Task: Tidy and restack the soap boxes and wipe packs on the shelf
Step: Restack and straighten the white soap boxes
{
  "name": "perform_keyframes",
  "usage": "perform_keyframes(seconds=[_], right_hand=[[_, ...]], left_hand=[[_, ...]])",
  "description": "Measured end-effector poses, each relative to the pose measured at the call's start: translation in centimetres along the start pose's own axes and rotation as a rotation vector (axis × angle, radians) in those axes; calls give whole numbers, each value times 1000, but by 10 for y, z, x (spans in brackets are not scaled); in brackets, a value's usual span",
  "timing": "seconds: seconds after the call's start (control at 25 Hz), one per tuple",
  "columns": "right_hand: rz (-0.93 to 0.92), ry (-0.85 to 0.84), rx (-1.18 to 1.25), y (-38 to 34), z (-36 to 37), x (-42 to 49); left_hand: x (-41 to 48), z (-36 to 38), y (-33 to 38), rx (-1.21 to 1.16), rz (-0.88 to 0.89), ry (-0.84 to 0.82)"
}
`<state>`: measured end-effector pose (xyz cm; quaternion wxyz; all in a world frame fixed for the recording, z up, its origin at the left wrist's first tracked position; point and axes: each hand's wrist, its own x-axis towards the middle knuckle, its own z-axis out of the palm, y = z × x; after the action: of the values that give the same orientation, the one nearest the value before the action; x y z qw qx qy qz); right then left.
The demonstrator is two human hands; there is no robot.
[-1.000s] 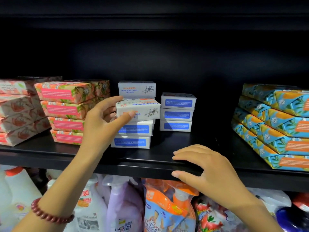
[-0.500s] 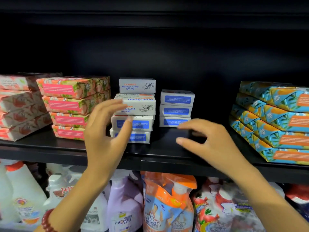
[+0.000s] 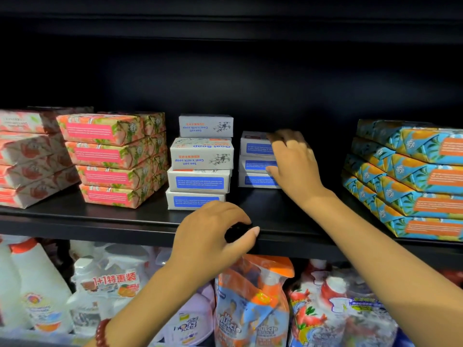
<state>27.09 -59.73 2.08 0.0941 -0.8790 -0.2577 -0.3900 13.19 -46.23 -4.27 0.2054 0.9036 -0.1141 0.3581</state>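
Two stacks of white soap boxes with blue labels stand mid-shelf. The left stack (image 3: 199, 182) has an upside-down "Goat Soap" box (image 3: 202, 154) on top, and another box (image 3: 206, 126) sits higher behind it. My right hand (image 3: 293, 164) grips the right side of the shorter right stack (image 3: 255, 149): its fingers lie over the top box and its thumb is against the front. My left hand (image 3: 215, 236) hovers at the shelf's front edge below the left stack, loosely curled and holding nothing. Pink wipe packs (image 3: 110, 159) are stacked on the left and blue-orange packs (image 3: 413, 186) on the right.
The black shelf (image 3: 100, 219) also carries pale pink packs (image 3: 30, 159) at its far left. On the shelf below stand detergent bottles (image 3: 37, 286) and orange and blue refill pouches (image 3: 253, 296). The shelf's back wall is dark.
My left hand let go of the Goat Soap box and dropped to the shelf's front edge. My right hand reached in from the shelf edge and took hold of the right stack.
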Motion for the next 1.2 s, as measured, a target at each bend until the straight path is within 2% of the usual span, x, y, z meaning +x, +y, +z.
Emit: perform_keyframes(seconds=[0.16,0.28,0.36,0.48,0.6,0.68,0.84,0.92,1.0,1.12,1.2], right_hand=[[-96,89,-1,1,-16,-8],[-139,167,132,5,-32,-30],[-189,336,186,7,-41,-51],[-329,574,201,9,-50,-75],[-510,672,182,7,-52,-87],[-600,700,163,6,-49,-91],[-664,592,201,12,-52,-95],[-596,485,309,15,-60,-98],[-403,362,480,17,-69,-98],[-27,84,851,15,-80,-96],[61,-64,1110,14,-82,-95]], left_hand=[[0,-1,0,-7,-10,-15],[-1,-4,0,-74,-82,-4],[0,-6,2,-275,-177,58],[11,-14,7,-701,-327,105],[24,-29,16,-1049,-499,-33],[26,-33,20,-1062,-504,-108],[17,-32,22,-1081,-464,-101],[12,-30,20,-1056,-428,-40],[9,-26,21,-1042,-397,11],[9,-21,23,-1051,-335,54],[10,-18,24,-1067,-281,78]])
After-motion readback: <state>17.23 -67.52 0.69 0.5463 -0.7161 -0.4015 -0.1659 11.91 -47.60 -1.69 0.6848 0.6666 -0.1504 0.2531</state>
